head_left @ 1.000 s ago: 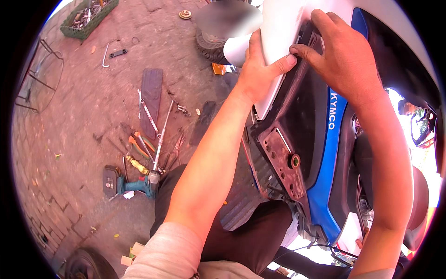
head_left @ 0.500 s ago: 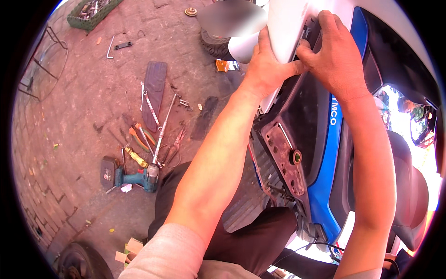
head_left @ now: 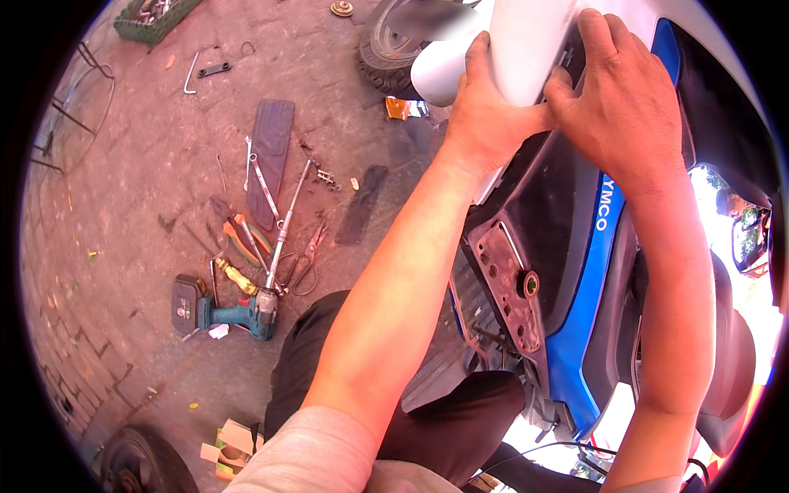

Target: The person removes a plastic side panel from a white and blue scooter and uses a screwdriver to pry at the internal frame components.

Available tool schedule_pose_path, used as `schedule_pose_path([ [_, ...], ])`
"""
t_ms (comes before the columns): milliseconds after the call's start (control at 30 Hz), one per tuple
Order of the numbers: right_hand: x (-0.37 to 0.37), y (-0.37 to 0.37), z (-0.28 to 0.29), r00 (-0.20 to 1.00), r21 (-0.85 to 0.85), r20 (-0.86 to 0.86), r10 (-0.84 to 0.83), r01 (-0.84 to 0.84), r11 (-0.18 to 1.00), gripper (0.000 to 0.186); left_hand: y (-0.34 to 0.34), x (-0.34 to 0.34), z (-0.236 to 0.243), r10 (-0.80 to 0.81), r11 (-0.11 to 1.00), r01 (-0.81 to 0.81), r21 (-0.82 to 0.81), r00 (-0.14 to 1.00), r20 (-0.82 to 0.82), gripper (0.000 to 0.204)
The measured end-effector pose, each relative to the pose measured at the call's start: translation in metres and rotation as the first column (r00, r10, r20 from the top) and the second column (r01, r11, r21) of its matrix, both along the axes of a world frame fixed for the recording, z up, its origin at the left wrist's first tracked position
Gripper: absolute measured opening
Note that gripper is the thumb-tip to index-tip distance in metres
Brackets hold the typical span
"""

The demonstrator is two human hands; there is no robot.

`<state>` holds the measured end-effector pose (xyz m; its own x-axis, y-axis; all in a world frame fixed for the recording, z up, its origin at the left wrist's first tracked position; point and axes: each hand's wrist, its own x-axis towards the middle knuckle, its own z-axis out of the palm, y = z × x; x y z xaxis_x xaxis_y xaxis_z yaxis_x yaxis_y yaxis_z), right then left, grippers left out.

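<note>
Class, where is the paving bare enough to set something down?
Mostly bare paving: between the metal legs and purple strip, below the hex key; also left of the drill. Crowded: around the pliers and scissors, and at the white panel by left hand and right hand.

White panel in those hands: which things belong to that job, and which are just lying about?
Seems part of it:
white panel, in the left hand
right hand, by its edge
scooter
perhaps the power tool, wrenches and pliers, on the ground

Seems just lying about:
orange packet
carton
</note>
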<state>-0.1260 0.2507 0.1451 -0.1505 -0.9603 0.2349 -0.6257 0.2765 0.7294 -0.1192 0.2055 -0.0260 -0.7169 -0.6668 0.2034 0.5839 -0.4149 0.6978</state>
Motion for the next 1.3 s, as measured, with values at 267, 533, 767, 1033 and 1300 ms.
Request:
schedule_pose_path([
  [267,-0.012,0.001,0.005,0.997,0.011,0.052,-0.049,0.049,0.999,0.048,-0.004,-0.007,-0.004,0.033,0.999,-0.027,0.043,0.991,-0.127,0.128],
  [533,-0.035,0.023,-0.004,0.996,0.001,-0.042,-0.073,0.074,0.997,0.056,0.000,-0.005,-0.004,0.161,0.984,-0.154,-0.091,0.985,0.067,0.130],
  [767,-0.056,0.025,0.001,0.954,0.188,-0.295,0.047,0.010,0.982,0.059,-0.003,-0.004,0.001,0.140,0.982,-0.117,-0.151,0.979,0.149,0.139],
  [1033,-0.015,-0.010,0.013,0.997,0.087,0.011,-0.071,0.070,0.994,0.039,-0.014,-0.006,0.002,0.048,0.985,-0.022,-0.172,0.988,0.145,0.160],
  [1300,-0.012,-0.010,0.015,0.992,0.121,0.009,-0.129,0.127,0.985,0.036,-0.012,-0.005,0.017,0.066,0.986,-0.060,-0.156,0.997,0.035,0.126],
])
